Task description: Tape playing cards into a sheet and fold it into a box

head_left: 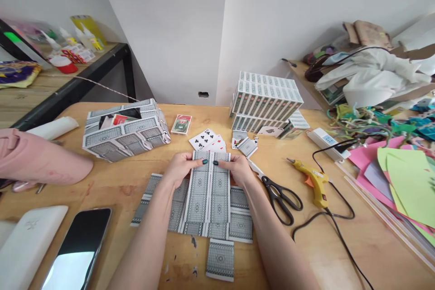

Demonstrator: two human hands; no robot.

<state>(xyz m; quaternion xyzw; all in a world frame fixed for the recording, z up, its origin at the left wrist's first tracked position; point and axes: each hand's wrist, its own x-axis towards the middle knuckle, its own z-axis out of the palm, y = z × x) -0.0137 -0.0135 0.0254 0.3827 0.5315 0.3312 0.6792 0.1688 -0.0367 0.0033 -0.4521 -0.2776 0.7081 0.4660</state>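
My left hand [181, 170] pinches the upper end of a long strip of playing cards [198, 195], grey patterned backs up, thumb on top. A matching strip [220, 192] lies alongside, its upper end pinched by my right hand [239, 170]. The two strips run side by side, close together. Beneath them are several folded cards [240, 225], partly covered by the strips and my left arm. A single folded card [220, 259] sits nearer to me. Beyond my hands are face-up cards [204, 138], and a pair of black-handled scissors [279, 199] lies right of my right wrist.
A box covered in card backs [125, 133] and a card pack [181, 124] stand at the back left; stacked card packs [268, 97] at the back right. A yellow glue gun [314, 181] with its cord lies right. A phone [79, 249] lies at front left.
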